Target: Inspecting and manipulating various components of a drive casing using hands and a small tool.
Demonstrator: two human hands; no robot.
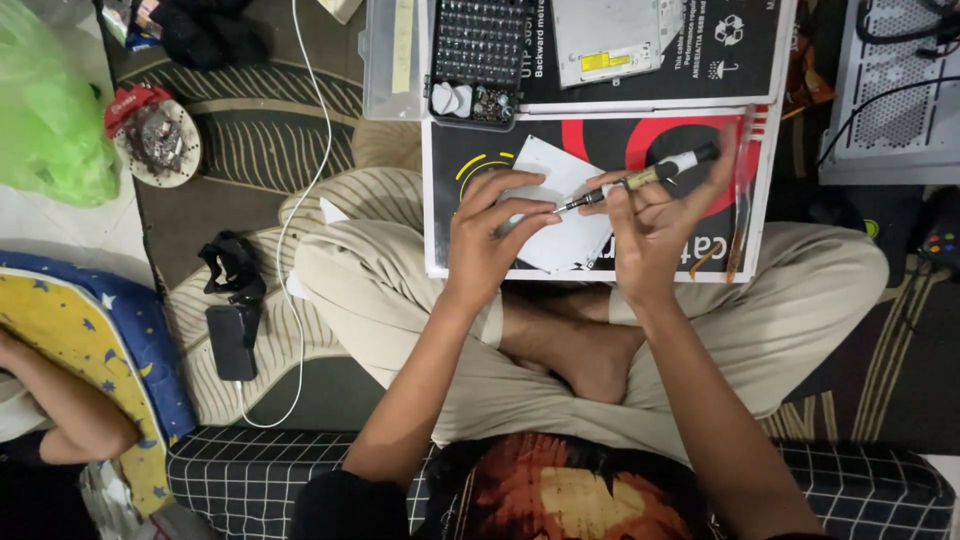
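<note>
My left hand pins the white plate flat while my right hand, fingers closed, keeps the screwdriver seated squarely in the screw.

bit case and metal drive crowding beyond hands, bare box top at left
</note>
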